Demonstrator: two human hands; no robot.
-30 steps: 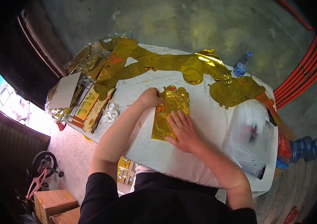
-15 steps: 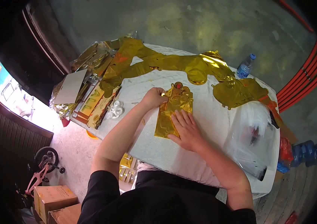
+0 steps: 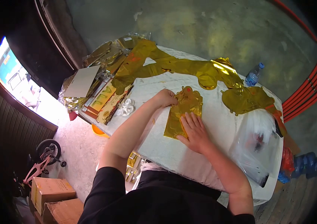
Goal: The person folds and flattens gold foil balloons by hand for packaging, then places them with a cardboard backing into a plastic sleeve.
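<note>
A folded gold foil piece [image 3: 174,121] lies on the white-covered table [image 3: 154,143] in front of me. My left hand [image 3: 164,98] is at its upper left edge, fingers pinched on the foil. My right hand [image 3: 194,132] rests flat on its lower right part, fingers stretched out. Behind it, a long strip of flat gold foil shapes [image 3: 181,64] stretches across the table. White rolls [image 3: 126,107] sit left of my left forearm.
Printed cards [image 3: 102,100], a pale board [image 3: 82,81] and clear-wrapped foil are at the table's left. Clear plastic bags [image 3: 255,140] lie at the right, a water bottle [image 3: 254,74] at the back right. Cardboard boxes [image 3: 53,188] and a small bike [image 3: 39,168] stand on the floor.
The view has shifted, so the table and things on it appear farther right and slightly lower. Both hands remain on the folded foil, whose top now looks flatter.
</note>
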